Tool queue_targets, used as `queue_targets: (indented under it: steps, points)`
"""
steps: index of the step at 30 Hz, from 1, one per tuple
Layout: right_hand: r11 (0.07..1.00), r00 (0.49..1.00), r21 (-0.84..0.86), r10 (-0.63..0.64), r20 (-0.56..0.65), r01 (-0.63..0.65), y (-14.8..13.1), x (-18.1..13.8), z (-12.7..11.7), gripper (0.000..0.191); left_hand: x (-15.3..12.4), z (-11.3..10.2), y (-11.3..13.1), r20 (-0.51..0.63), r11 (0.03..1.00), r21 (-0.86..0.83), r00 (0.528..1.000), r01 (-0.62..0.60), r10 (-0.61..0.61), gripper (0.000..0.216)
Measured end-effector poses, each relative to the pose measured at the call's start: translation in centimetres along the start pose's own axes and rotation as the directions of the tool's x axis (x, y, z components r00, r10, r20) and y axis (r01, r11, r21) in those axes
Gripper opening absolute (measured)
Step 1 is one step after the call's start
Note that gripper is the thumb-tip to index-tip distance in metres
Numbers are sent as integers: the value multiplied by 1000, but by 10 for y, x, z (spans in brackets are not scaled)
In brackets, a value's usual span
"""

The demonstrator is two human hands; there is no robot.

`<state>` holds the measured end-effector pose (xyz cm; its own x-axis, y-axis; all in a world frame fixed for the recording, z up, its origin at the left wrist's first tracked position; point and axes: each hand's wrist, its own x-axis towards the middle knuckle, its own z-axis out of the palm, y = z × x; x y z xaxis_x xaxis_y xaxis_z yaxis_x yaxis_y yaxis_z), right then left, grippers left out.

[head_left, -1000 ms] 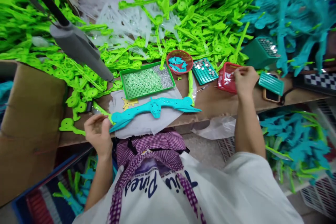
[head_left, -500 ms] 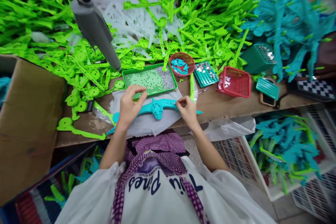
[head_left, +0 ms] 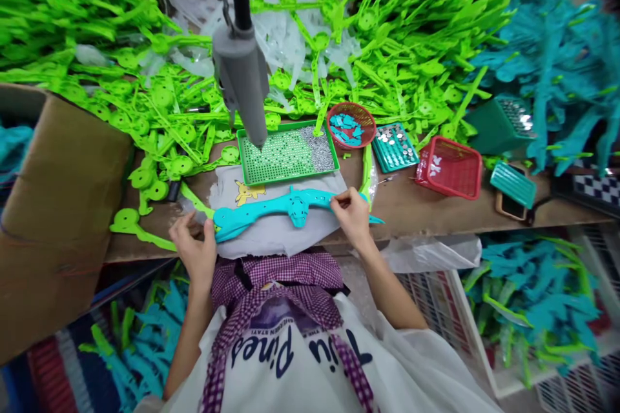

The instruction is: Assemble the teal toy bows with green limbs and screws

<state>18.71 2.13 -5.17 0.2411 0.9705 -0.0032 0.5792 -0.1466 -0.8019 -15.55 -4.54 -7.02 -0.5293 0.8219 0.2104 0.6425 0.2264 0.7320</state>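
A blue plastic toy bow [head_left: 261, 208], with a moulded animal head at its middle, lies across a pale cloth [head_left: 276, 240] on the bench. My left hand [head_left: 195, 242] is at its left end, thumb and curled fingers around the tip, which they partly hide. On the right limb, my right hand [head_left: 352, 214] has thumb and forefinger pinched together against the bow; whether a small piece is between them I cannot see. Just behind the bow sits a green perforated tray [head_left: 243, 164] of small metal screws. A grey powered screwdriver [head_left: 241, 77] hangs above it, tip pointing down.
Lime-green plastic parts [head_left: 159, 97] cover the back of the bench. A round red basket [head_left: 371, 122] of blue pieces, a teal tray [head_left: 396, 147] with silver discs and a red basket [head_left: 455, 171] stand to the right. A cardboard box [head_left: 58, 206] is at left.
My left hand has moved left and down from beside the screw tray to the bow's left end. My right hand stays at the right limb. The view has shifted, and the screwdriver appears farther right.
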Motion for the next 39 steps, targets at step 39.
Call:
queue_targets:
  steps: [39]
  points:
    - [477, 231, 176, 59, 971, -861, -54, -122, 116, 65, -61, -21, 25, 233, 344, -787, 762, 513, -604, 42]
